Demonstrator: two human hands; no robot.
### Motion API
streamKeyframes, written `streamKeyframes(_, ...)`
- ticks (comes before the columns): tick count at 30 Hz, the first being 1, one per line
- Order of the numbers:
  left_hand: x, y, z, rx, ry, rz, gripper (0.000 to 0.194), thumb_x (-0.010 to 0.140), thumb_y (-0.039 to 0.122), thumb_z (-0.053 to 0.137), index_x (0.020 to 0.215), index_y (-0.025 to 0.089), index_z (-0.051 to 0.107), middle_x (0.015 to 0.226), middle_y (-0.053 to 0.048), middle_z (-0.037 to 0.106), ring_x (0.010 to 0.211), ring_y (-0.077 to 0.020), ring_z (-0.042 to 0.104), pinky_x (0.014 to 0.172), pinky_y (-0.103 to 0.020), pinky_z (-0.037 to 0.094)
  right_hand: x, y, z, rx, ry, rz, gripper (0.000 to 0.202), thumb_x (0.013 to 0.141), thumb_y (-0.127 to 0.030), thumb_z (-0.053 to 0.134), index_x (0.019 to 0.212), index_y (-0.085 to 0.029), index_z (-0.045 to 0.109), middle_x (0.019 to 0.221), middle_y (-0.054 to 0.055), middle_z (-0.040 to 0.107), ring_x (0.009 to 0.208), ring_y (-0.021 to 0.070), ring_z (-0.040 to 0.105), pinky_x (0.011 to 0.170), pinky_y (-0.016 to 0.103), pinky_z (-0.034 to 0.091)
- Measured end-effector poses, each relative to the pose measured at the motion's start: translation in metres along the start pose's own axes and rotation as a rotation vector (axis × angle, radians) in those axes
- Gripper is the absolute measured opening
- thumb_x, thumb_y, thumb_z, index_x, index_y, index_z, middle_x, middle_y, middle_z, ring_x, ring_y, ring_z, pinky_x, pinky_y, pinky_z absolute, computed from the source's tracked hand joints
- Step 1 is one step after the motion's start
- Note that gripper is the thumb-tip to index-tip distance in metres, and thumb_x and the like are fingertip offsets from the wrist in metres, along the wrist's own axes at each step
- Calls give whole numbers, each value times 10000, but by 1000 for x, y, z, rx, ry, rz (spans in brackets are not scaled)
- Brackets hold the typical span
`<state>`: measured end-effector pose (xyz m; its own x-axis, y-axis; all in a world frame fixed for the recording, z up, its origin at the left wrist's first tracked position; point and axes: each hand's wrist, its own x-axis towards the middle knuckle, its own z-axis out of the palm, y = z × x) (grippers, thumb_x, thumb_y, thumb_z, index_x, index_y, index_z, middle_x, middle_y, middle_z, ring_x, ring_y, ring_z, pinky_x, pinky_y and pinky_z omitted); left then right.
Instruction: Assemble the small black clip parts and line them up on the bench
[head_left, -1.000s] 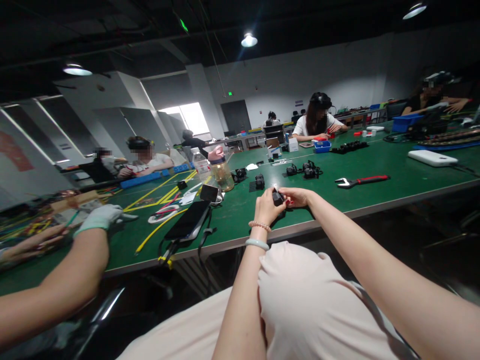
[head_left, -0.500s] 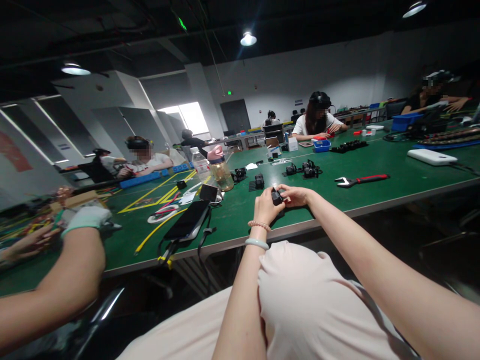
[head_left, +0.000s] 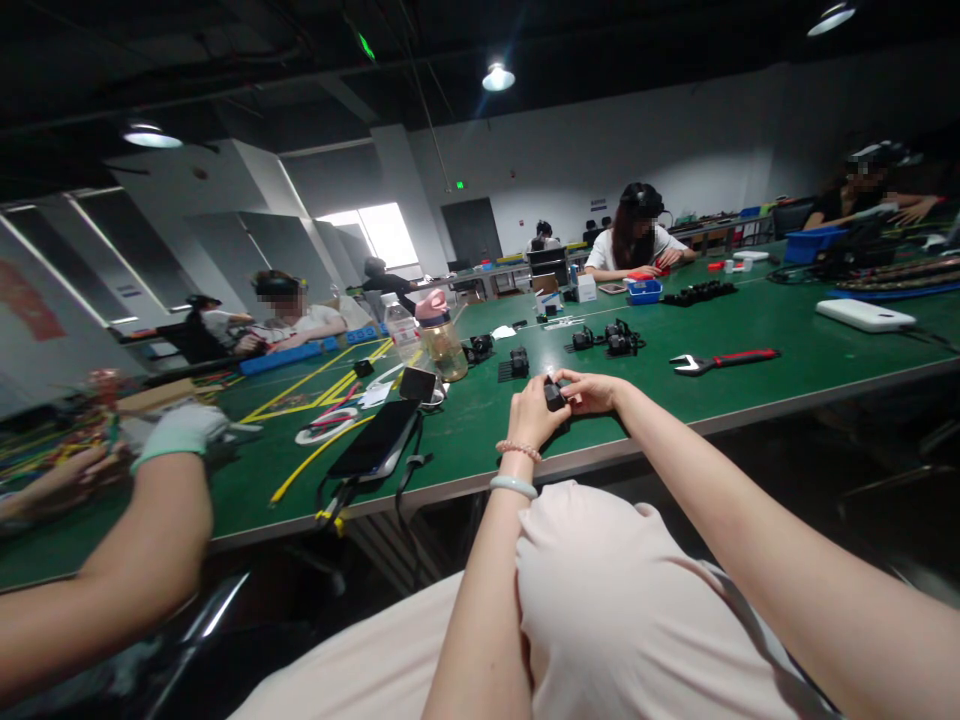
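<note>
Just above the near edge of the green table [head_left: 480, 455], both my hands are closed on a small black block-like part [head_left: 554, 396]. My left hand [head_left: 531, 412], with a beaded bracelet and a pale bangle at the wrist, grips it from the left. From the right, the fingers of my right hand [head_left: 591, 391] press against it. My fingers cover much of the part, and its exact kind cannot be made out. Beyond my hands lies a black part with prongs [head_left: 514, 364]. Farther right sit more black parts [head_left: 619, 340].
An adjustable wrench [head_left: 724, 361] with red-black handle and a white power bank [head_left: 865, 316] lie to the right. Left are a phone [head_left: 373, 440], a yellow cable [head_left: 311, 465] and a drinking bottle [head_left: 442, 345]. A co-worker's gloved hand [head_left: 180, 430] works at far left; other people sit beyond.
My hands stay in place with the black part, which seems turned slightly. At the far left, the co-worker's gloved hand has shifted a little to the right.
</note>
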<state>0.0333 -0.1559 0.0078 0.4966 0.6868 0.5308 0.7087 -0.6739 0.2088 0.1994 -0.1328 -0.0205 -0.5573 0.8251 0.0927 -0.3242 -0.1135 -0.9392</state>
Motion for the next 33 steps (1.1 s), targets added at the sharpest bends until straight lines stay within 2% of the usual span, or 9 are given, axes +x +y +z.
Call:
streamKeyframes(10,0,-1,3,7,36,24,504,659,385,547,1091,178,388,1025,-51,535,914,-193,515,759,-275,370,1,-1,-1,11,30,31,267,627,-253,639,813,-196,456,606,-72,481,487,32,444,497,164,378)
streamKeyframes(19,0,-5,6,-4,61,58,518,659,412,543,1093,179,382,1024,-51,534,912,-191,516,757,-276,377,2,-2,0,38,49,70,217,659,-269,611,754,-184,436,532,-82,450,425,20,407,440,140,356)
streamKeyframes(26,0,-3,6,5,62,49,518,661,417,543,1093,177,385,1034,-59,532,913,-193,520,758,-278,382,5,-1,-1,59,114,113,221,656,-291,611,766,-182,453,509,-77,460,407,25,396,404,135,339)
streamKeyframes(33,1,-6,9,1,85,76,522,664,426,534,1096,176,379,1029,-61,530,901,-192,523,760,-281,383,5,-1,-3,65,115,132,230,657,-311,606,779,-184,458,505,-76,459,399,26,397,404,139,346)
